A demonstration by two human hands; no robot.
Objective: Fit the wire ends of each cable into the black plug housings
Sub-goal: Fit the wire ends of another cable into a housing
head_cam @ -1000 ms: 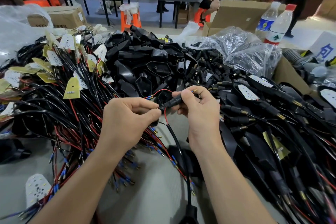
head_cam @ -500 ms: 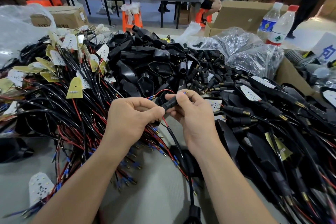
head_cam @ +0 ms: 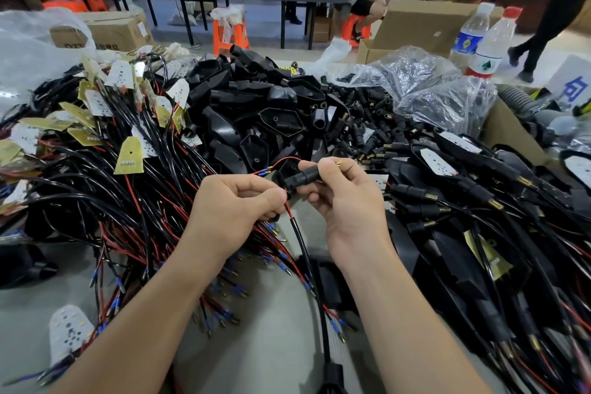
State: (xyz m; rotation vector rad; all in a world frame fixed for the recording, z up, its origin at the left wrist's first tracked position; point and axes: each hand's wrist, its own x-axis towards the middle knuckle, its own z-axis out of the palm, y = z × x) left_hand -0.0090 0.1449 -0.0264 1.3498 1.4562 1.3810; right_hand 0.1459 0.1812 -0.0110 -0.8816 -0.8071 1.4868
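Plug housing (head_cam: 307, 175), near level, brass tip (head_cam: 339, 164) rightward, right hand (head_cam: 348, 201) gripping

Both forearms reach forward, left hand (head_cam: 236, 205) and right hand (head_cam: 348, 201) close together, fingers (head_cam: 332, 166) curled in pinches

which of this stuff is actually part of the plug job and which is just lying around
In the job: plug housing in right hand; cable in left hand; pile of loose housings; heap of waiting cables.
Lying about: water bottles; cardboard box; plastic bag.
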